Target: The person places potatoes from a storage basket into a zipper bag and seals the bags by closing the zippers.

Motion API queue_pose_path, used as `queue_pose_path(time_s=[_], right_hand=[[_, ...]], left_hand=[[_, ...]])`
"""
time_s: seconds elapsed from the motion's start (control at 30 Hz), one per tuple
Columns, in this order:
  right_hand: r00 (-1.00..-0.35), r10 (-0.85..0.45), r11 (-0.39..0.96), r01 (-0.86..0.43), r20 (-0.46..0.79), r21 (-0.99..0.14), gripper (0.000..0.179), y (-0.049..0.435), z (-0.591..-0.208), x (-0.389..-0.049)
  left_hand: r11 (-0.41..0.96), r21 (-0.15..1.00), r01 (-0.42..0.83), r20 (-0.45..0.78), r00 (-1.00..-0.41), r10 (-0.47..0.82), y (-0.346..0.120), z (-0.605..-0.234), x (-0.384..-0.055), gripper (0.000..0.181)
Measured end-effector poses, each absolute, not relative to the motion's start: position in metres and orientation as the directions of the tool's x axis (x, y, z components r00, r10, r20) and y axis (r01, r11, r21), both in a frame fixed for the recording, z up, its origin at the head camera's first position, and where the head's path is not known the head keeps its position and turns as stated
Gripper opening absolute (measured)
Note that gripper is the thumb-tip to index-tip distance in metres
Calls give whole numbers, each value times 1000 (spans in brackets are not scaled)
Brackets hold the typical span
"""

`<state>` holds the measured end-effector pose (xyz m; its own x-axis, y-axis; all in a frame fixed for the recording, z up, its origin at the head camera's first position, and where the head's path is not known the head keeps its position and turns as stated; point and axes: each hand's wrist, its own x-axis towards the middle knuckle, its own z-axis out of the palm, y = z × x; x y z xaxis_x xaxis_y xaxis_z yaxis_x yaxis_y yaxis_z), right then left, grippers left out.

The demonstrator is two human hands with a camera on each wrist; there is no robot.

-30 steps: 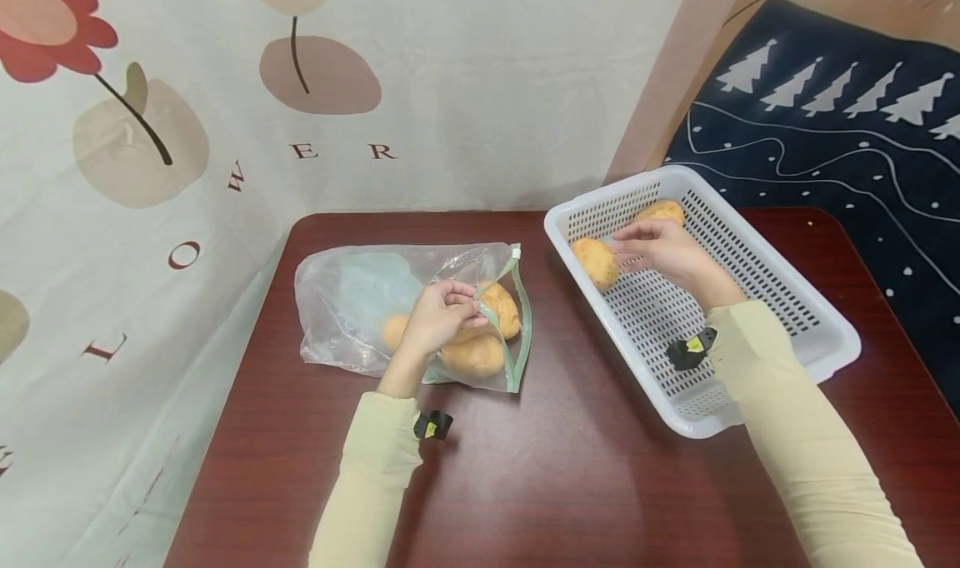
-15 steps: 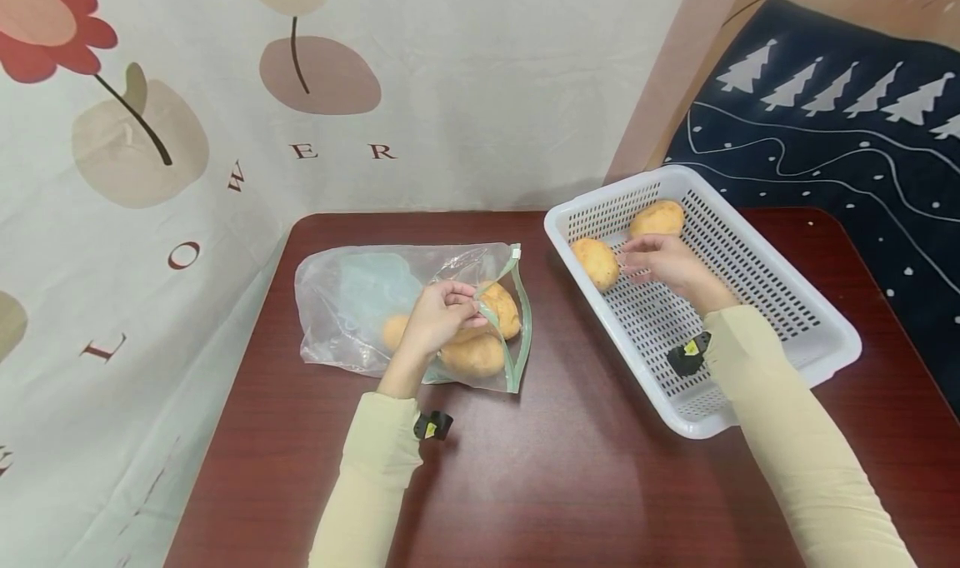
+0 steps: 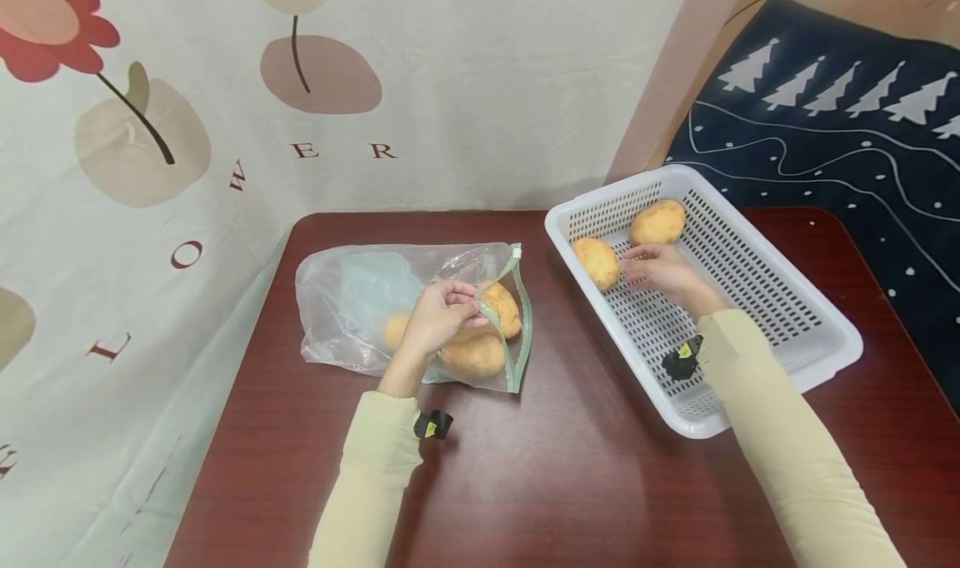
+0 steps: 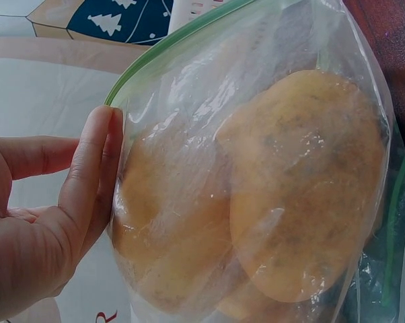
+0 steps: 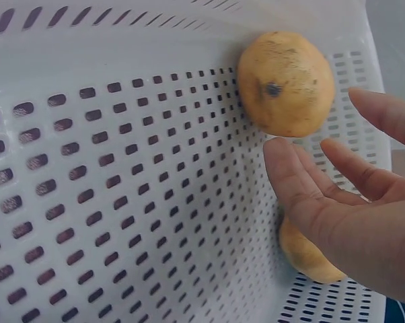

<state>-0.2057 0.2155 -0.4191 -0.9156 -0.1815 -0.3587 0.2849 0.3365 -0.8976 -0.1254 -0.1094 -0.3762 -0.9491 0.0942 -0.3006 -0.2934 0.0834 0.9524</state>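
A clear zip-top bag [image 3: 360,301] with a green rim lies on the left of the table with potatoes [image 4: 307,188] inside. My left hand [image 3: 437,318] pinches the upper lip of its mouth, which gapes toward the right. My right hand [image 3: 667,275] hovers inside a white plastic basket [image 3: 780,289], holding nothing. Its fingers are parted and slightly bent, close beside a potato [image 3: 597,263] at the left wall. Another potato [image 3: 657,222] sits toward the far end; in the right wrist view the hand partly covers one potato [image 5: 310,256].
The dark red table [image 3: 540,476] carries both bag and basket. A pale cloth [image 3: 480,93] with printed flowers hangs behind, and a dark blue tree-patterned cloth [image 3: 840,160] is at the right. The basket's raised rim [image 3: 615,335] faces the bag.
My right hand has drawn back slightly toward me and lower inside the basket, uncovering the far potato. The left hand and the bag have stayed where they were.
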Motion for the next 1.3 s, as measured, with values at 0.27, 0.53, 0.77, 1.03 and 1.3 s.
queue_pose_path(time_s=[0.27,0.53,0.77,1.03,1.3], right_hand=[[-907,-157,306,333,-392,-892,43,210,-429,-208],[-903,-156,278,348,-399,-895,43,207,-434,-212],[-898,-117,300,376,-425,-877,46,204,-440,-213],[-897,-110,343,370,-428,-864,54,205,-440,-213],[-907,-130,296,351,-401,-888,52,206,-439,-213]], left_hand=[[85,953,-290,-298,-950,93,-109,-374,-125,24],[94,952,-292,-301,-949,98,-110,-375,-126,24],[88,953,-291,-299,-949,100,-110,-375,-125,25],[84,954,-287,-295,-950,101,-109,-375,-125,24],[89,952,-292,-300,-948,103,-110,-374,-124,25]])
